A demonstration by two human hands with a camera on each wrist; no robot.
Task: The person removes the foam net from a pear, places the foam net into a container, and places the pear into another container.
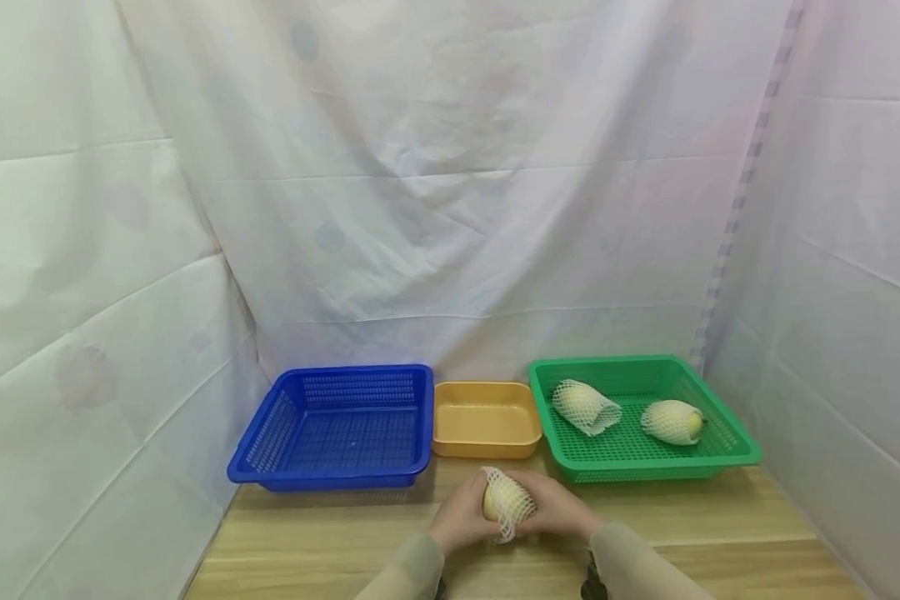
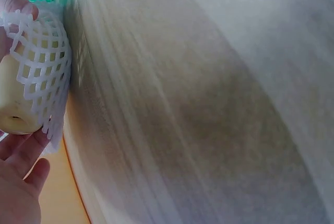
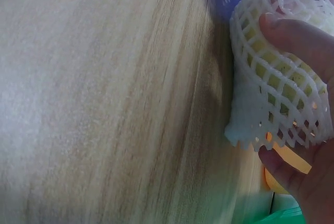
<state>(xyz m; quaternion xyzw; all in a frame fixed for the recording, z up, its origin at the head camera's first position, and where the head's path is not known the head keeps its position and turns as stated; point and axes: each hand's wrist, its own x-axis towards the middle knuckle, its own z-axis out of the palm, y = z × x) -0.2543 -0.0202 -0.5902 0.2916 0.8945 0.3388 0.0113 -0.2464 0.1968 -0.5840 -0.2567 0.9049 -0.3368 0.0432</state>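
Observation:
A pale yellow pear point(image 1: 489, 505) in a white foam net point(image 1: 515, 498) is between my two hands, close over the table's front middle. My left hand point(image 1: 461, 518) grips its left end, where bare fruit shows. In the left wrist view, the fingertips point(image 2: 34, 141) meet the pear's dimpled end and the net's edge. My right hand point(image 1: 558, 506) holds the netted right side, the thumb point(image 3: 292, 33) lying across the mesh. Two more netted pears lie in the green basket point(image 1: 645, 475): one pear point(image 1: 581, 404) on its left, another pear point(image 1: 675, 422) on its right.
A blue basket point(image 1: 330, 481) stands at the back left. Between it and the green one sits a small orange tray point(image 1: 487, 450). White cloth point(image 1: 450, 250) hangs behind and along both sides of the wooden table point(image 1: 322, 533).

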